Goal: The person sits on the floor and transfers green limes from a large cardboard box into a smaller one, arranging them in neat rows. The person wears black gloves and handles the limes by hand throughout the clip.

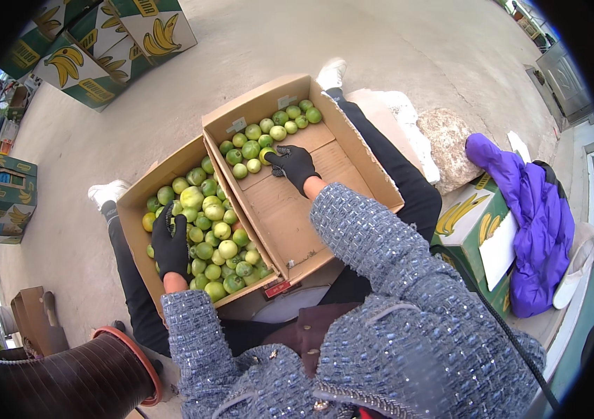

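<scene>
Touching fruit (191,198), our left hand (170,246) spreads fingers (164,219); right hand (294,165): can't tell grip; boxes (301,236) adjoin, likely shortening reach.

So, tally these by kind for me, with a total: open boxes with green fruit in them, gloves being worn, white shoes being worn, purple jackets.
Open fruit boxes: 2
Black gloves: 2
White shoes: 2
Purple jacket: 1
Total: 7

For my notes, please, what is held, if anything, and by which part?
Right hand touches a yellowish fruit on its right; grip unclear. Left hand: cannot tell.
</scene>
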`<state>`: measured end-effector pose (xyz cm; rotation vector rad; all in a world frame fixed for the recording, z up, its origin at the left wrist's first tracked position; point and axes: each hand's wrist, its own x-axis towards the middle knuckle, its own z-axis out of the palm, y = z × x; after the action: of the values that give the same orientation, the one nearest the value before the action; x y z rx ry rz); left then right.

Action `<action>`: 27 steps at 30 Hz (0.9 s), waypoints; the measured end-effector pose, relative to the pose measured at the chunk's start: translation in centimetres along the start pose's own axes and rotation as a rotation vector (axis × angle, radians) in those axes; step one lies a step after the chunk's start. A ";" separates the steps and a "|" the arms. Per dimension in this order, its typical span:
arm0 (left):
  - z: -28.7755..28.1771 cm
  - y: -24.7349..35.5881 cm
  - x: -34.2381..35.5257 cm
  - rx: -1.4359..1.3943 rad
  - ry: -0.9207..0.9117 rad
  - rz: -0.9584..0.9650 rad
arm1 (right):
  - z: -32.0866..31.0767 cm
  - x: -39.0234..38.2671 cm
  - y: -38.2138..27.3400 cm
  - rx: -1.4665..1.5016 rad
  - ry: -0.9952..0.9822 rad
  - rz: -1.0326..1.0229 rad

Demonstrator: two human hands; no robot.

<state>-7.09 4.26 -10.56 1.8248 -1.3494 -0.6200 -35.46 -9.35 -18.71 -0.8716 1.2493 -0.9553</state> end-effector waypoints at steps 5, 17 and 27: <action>4.5 4.3 -0.5 0.422 -0.248 0.048 | -0.8 0.1 0.4 0.008 0.038 -0.001; 3.6 2.7 0.1 -0.571 -0.141 -0.245 | -2.1 -2.8 -5.8 -0.089 0.113 -0.202; 6.0 10.6 -1.6 -0.633 -0.143 -0.081 | -0.8 -0.4 0.0 -0.813 0.105 -0.403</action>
<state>-18.18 2.50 -5.57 1.3375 -1.0091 -1.0953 -36.29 -8.97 -18.63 -1.7764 1.6155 -0.7957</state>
